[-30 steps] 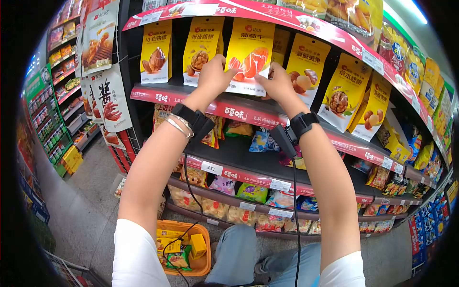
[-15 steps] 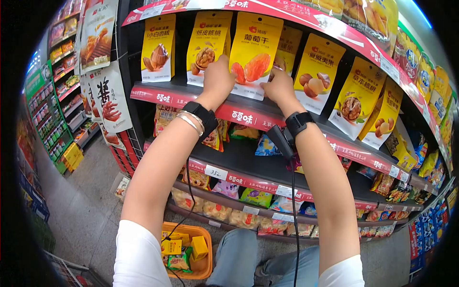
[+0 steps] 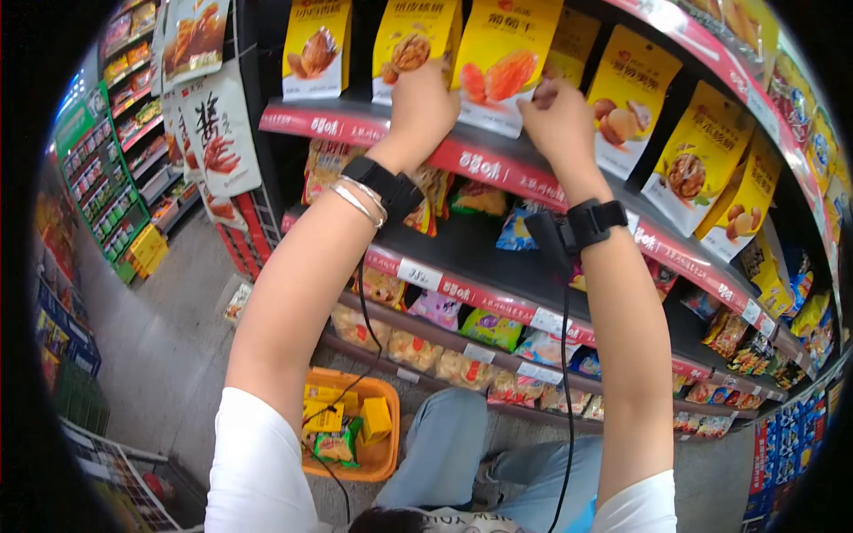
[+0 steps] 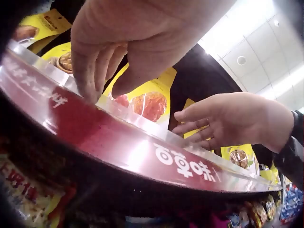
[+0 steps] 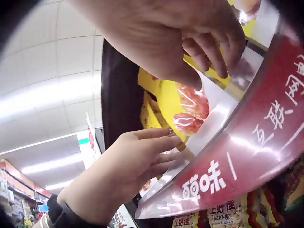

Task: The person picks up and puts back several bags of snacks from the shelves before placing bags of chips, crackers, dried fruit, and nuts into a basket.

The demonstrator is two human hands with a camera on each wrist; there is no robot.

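A yellow and white bag with red raisins pictured on it (image 3: 502, 75) stands upright on the shelf. My left hand (image 3: 421, 111) is at its left edge, fingers lightly bent, partly in front of the walnut bag (image 3: 410, 51). At the right edge is my right hand (image 3: 562, 124), thumb near the bag's lower corner. The left wrist view shows the left hand (image 4: 128, 42) with fingers pointing down beside the raisin bag (image 4: 149, 105). In the right wrist view, the right hand's (image 5: 185, 38) fingers hang loosely bent at the raisin bag (image 5: 192, 107); whether they touch it is unclear.
More yellow bags (image 3: 629, 102) line the shelf, behind a red shelf edge strip (image 3: 502, 169). Lower shelves hold colourful snack bags (image 3: 491, 329). An orange basket (image 3: 388, 453) with yellow packs is on the floor beside the person's legs. Black cables hang from both wrists.
The head view has tilted down, so the shelf sits higher in it. Since one second ago the raisin bag has straightened, and the hands have moved slightly apart at its sides.
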